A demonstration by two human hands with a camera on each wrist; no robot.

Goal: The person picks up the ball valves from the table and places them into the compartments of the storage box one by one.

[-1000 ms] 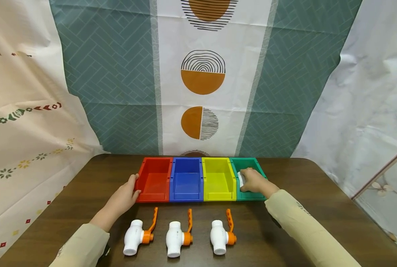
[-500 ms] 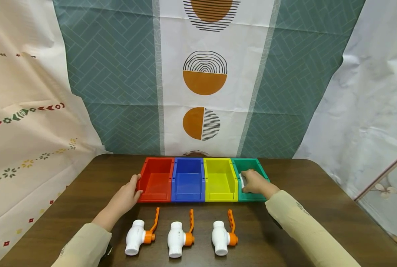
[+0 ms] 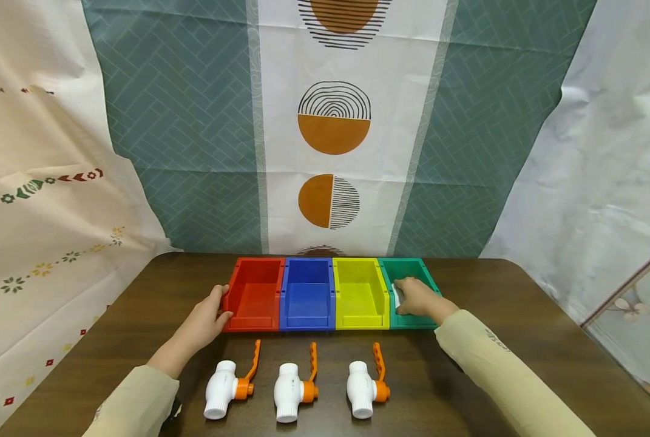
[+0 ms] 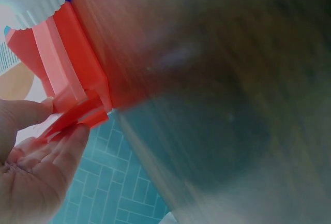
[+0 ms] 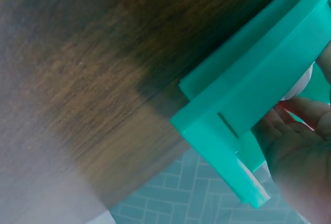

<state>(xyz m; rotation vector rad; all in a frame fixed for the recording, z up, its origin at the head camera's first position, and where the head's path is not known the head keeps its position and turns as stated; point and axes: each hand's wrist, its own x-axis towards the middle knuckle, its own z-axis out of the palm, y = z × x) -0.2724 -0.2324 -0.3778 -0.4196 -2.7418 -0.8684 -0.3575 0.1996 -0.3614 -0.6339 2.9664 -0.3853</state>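
In the head view my left hand [image 3: 207, 318] is at the left side of the red bin [image 3: 255, 300]. The left wrist view shows thumb and fingers [image 4: 70, 149] pinching that bin's side wall. My right hand [image 3: 419, 298] reaches into the green bin [image 3: 406, 267] and grips a white ball valve [image 3: 397, 295], mostly covered by the fingers. A rounded white part of this valve [image 5: 300, 85] shows behind the green wall in the right wrist view. Three more white ball valves with orange handles, left [image 3: 220, 390], middle [image 3: 288, 392] and right [image 3: 360, 390], stand in a row before the bins.
Between the red and green bins sit a blue bin [image 3: 308, 300] and a yellow bin [image 3: 360, 297], all side by side on the dark wooden table [image 3: 483, 340]. A patterned cloth [image 3: 210, 152] hangs behind the table's far edge.
The head view shifts slightly. Both hands keep their places at the red and green bins, and the valves on the table have not moved.
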